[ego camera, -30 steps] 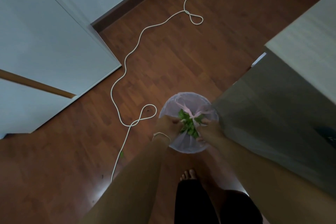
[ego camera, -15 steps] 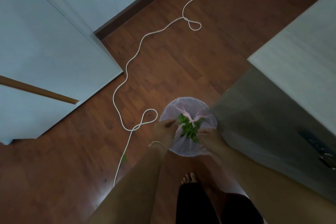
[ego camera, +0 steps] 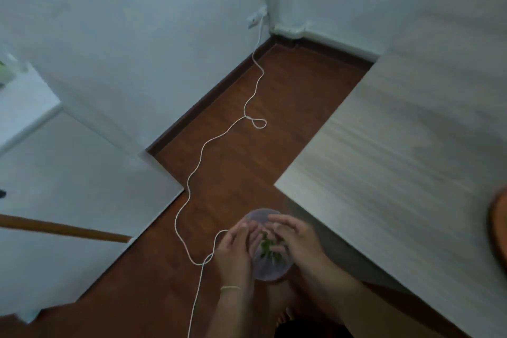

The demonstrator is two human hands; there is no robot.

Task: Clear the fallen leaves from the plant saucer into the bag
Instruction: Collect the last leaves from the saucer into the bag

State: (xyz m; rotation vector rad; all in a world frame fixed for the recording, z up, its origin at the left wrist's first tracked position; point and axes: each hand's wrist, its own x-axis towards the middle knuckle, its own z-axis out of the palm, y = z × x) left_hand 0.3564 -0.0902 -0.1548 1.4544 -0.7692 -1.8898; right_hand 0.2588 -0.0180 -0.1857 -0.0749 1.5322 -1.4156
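A thin, pale pink plastic bag hangs above the wooden floor between my two hands. Green leaves show at its gathered mouth. My left hand grips the bag's left side, fingers curled over the top. My right hand holds the right side, with fingers spread over the leaves and the mouth. At the far right edge, an orange-brown rounded rim, possibly the saucer, rests on the table; most of it is cut off.
A light wood table fills the right side, its near corner close to the bag. A white cord snakes across the red-brown floor from a wall socket. White cabinets stand on the left. My bare foot shows below.
The view has tilted up, revealing the walls and room corner. The bag and my hands sit lower in frame, and my right hand's fingers have spread over the bag's mouth.
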